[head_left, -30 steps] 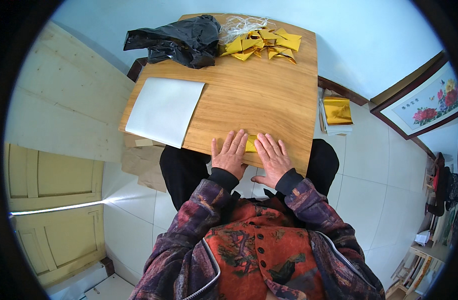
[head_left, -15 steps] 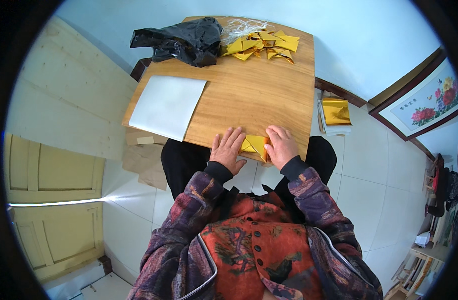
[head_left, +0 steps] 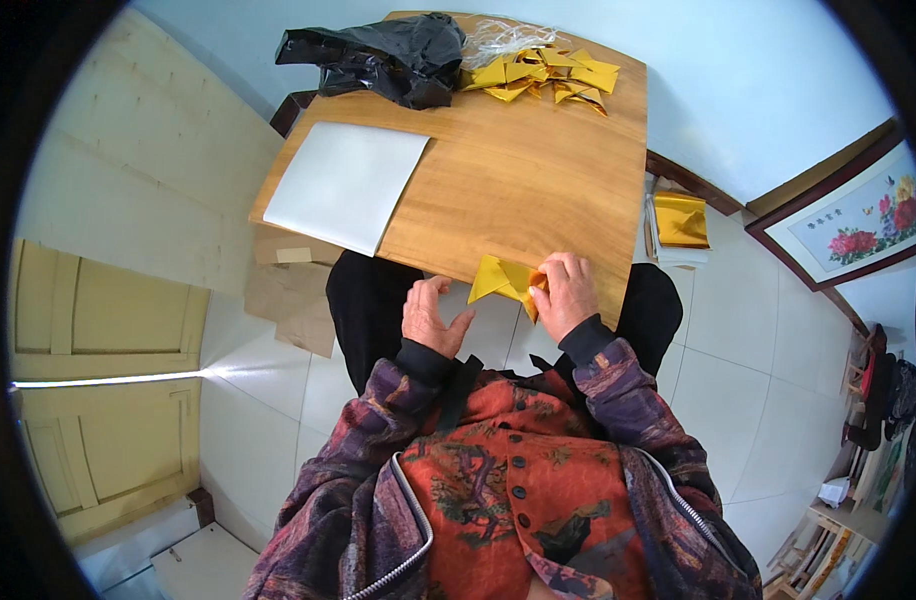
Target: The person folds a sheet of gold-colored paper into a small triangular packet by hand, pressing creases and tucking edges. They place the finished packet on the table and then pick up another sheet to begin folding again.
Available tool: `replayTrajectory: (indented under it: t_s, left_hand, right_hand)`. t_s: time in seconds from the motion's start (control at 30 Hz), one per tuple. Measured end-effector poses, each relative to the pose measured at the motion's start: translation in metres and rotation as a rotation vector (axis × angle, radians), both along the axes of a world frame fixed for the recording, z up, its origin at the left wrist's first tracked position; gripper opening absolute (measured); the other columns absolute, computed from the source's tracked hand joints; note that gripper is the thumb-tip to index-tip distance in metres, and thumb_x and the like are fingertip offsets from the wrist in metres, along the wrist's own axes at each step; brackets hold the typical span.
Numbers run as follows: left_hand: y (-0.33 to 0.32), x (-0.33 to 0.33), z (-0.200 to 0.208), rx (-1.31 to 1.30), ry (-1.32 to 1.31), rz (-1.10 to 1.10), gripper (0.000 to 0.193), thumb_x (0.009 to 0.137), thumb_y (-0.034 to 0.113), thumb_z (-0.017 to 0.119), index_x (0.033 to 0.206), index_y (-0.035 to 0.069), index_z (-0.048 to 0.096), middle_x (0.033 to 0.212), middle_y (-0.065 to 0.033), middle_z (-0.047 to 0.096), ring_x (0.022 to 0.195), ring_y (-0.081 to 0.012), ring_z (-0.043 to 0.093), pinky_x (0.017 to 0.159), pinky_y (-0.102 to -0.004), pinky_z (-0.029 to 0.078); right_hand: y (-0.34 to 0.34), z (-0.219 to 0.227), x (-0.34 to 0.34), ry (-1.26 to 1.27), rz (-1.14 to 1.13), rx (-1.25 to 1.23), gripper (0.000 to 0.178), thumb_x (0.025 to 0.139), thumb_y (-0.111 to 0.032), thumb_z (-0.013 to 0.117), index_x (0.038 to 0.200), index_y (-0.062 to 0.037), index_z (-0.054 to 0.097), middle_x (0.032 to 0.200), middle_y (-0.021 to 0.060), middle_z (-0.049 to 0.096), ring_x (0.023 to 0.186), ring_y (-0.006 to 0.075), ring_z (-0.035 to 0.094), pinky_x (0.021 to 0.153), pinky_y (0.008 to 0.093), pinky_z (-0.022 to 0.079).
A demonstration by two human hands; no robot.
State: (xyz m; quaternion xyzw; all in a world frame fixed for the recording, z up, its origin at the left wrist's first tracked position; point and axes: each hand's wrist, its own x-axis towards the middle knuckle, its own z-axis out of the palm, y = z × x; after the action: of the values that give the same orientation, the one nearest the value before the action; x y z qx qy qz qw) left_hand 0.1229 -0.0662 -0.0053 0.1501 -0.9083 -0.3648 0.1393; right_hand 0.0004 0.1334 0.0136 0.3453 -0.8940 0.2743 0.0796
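Observation:
A folded piece of gold foil paper (head_left: 502, 279) is at the near edge of the wooden table (head_left: 518, 180), with pointed flaps at its left end. My right hand (head_left: 567, 294) grips its right end between thumb and fingers. Just left of the paper is my left hand (head_left: 433, 317), apart from it, with the thumb held away from the curled fingers and nothing in them. At the far side of the table lies a pile of folded gold foil pieces (head_left: 553, 73).
A black plastic bag (head_left: 383, 60) and white strings (head_left: 508, 38) lie by the pile. A silvery-white sheet (head_left: 348, 185) covers the table's left part. Beside the table, a stack with gold foil (head_left: 681, 220) sits low on the right; brown cardboard (head_left: 293, 300) is at left.
My left hand has let go of the gold paper and drawn back to the left. The paper has tilted up in my right hand. The whole view has shifted slightly.

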Motion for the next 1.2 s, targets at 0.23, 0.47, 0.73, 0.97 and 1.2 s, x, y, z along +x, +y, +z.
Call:
replayTrajectory:
  t_s: [0.23, 0.47, 0.73, 0.97, 1.2]
  left_hand:
    - [-0.001, -0.022, -0.017, 0.640, -0.020, -0.070, 0.034, 0.095, 0.008, 0.056, 0.126, -0.002, 0.044, 0.091, -0.0096, 0.067, 0.089, -0.0130, 0.063, 0.077, -0.0264, 0.049]
    - [0.008, -0.043, -0.013, 0.942, -0.073, -0.041, 0.032, 0.091, 0.002, 0.057, 0.122, -0.001, 0.048, 0.081, -0.0087, 0.067, 0.072, -0.0147, 0.066, 0.066, -0.0258, 0.053]
    - [-0.002, -0.023, -0.002, 1.183, -0.204, -0.181, 0.031, 0.093, 0.008, 0.058, 0.123, 0.002, 0.052, 0.094, -0.0055, 0.068, 0.084, -0.0167, 0.069, 0.074, -0.0267, 0.054]
    - [0.004, -0.023, 0.017, 1.206, -0.203, -0.284, 0.033, 0.098, 0.015, 0.054, 0.128, 0.003, 0.052, 0.103, -0.0061, 0.067, 0.086, -0.0158, 0.068, 0.071, -0.0252, 0.054]
    - [0.016, -0.026, 0.028, 1.198, -0.194, -0.349, 0.031, 0.099, 0.015, 0.048, 0.128, 0.005, 0.050, 0.099, -0.0077, 0.068, 0.068, -0.0145, 0.068, 0.048, -0.0214, 0.050]
  right_hand:
    - [0.001, 0.000, -0.003, -0.014, 0.010, -0.014, 0.031, 0.072, -0.009, 0.075, 0.094, -0.0074, 0.053, 0.099, 0.0096, 0.055, 0.095, 0.0323, 0.050, 0.082, 0.0429, 0.041]
    - [0.001, -0.002, -0.002, -0.130, 0.021, -0.183, 0.018, 0.076, -0.004, 0.071, 0.085, -0.0064, 0.055, 0.086, 0.0088, 0.058, 0.085, 0.0306, 0.056, 0.074, 0.0411, 0.045]
    - [0.022, 0.015, -0.010, -1.020, 0.258, -0.696, 0.004, 0.094, -0.006, 0.060, 0.094, -0.0040, 0.057, 0.107, 0.0029, 0.059, 0.085, 0.0049, 0.053, 0.076, 0.0223, 0.046]
    - [0.026, 0.026, -0.005, -1.256, 0.237, -0.548, 0.016, 0.095, -0.019, 0.063, 0.090, -0.0039, 0.058, 0.106, 0.0071, 0.063, 0.088, 0.0083, 0.054, 0.080, 0.0248, 0.045]
    - [0.031, 0.015, -0.014, -1.449, 0.454, -0.630, 0.014, 0.089, -0.016, 0.064, 0.085, -0.0041, 0.058, 0.114, 0.0164, 0.063, 0.099, 0.0178, 0.058, 0.089, 0.0320, 0.044]
